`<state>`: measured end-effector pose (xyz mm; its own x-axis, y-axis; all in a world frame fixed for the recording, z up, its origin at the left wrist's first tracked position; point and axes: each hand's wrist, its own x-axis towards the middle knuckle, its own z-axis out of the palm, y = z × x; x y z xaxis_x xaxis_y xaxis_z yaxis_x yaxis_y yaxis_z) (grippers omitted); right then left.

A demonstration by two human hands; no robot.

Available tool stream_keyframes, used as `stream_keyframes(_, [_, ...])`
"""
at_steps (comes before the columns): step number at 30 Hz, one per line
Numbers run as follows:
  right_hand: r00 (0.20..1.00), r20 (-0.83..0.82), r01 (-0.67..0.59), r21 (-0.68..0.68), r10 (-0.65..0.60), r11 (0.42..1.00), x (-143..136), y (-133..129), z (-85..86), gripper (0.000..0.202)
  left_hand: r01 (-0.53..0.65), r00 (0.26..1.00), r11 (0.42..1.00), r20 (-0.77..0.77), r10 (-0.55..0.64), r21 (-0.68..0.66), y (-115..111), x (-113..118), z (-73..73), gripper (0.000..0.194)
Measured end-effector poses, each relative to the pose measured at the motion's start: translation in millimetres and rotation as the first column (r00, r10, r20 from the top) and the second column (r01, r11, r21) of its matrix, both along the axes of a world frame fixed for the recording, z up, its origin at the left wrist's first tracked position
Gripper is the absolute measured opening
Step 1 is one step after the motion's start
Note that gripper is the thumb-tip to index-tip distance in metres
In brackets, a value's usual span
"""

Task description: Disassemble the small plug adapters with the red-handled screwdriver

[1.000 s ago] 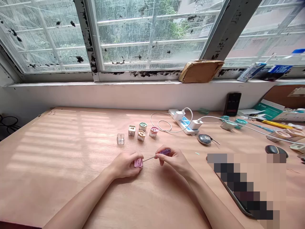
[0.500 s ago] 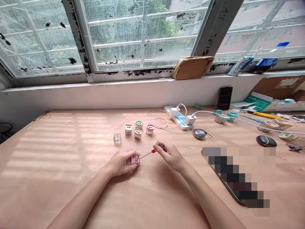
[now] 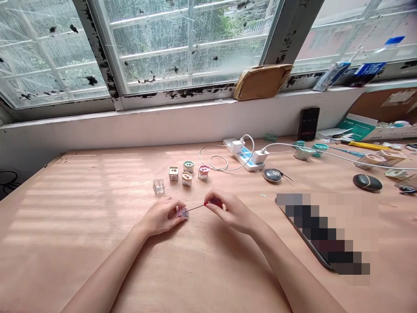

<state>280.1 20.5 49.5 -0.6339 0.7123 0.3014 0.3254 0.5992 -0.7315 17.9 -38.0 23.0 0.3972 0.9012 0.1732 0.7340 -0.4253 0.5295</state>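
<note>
My left hand [image 3: 164,214] pinches a small pink sharpener [image 3: 183,213] low over the wooden table, its clear side turned toward the right. My right hand [image 3: 224,208] is closed around the red handle of a screwdriver [image 3: 196,208], whose thin shaft reaches left to the sharpener. Whether the tip touches a screw is too small to tell. Beyond my hands stand a clear sharpener [image 3: 158,186], a white-topped one [image 3: 173,173], an orange-topped one [image 3: 186,178], a green-topped one [image 3: 188,166] and a pink-topped one [image 3: 203,172].
A power strip [image 3: 244,156] with white plugs and cables lies at the back. A grey mouse [image 3: 272,175], a black mouse [image 3: 367,182], a propped phone [image 3: 308,124] and a yellow pen [image 3: 368,144] are on the right. A partly pixelated dark object [image 3: 314,252] lies right of my right arm.
The pink sharpener has been turned in my left hand, so its clear side now shows. My right hand and the screwdriver have shifted slightly left. The camera view has moved a little.
</note>
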Motion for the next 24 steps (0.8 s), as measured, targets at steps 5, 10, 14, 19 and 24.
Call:
stream_keyframes(5, [0.993,0.054,0.100,0.148,-0.109,0.984,-4.9,-0.3,-7.4,0.031,-0.007,1.000,1.000,0.000,0.007,-0.008,0.1,0.1,0.8,0.019])
stream_keyframes(10, [0.997,0.046,0.048,0.256,-0.062,0.966,-8.1,-7.0,-3.3,0.017,-0.006,1.000,1.000,0.005,0.006,-0.011,-0.2,1.3,2.7,0.019])
stream_keyframes(14, [0.999,0.039,-0.019,0.321,0.007,0.947,-10.6,-15.2,4.6,0.012,-0.014,1.000,1.000,0.010,0.014,-0.015,0.2,1.5,3.4,0.021])
stream_keyframes(19, [0.995,0.087,-0.068,0.364,0.039,0.929,-13.7,-22.1,9.6,0.015,-0.030,0.999,0.999,0.028,0.031,-0.037,1.1,-0.3,0.8,0.027])
stream_keyframes(24, [0.993,0.104,0.013,0.384,-0.058,0.923,-15.8,-19.4,4.3,0.016,-0.047,0.992,0.997,0.111,0.053,-0.060,1.6,-0.9,-0.5,0.029])
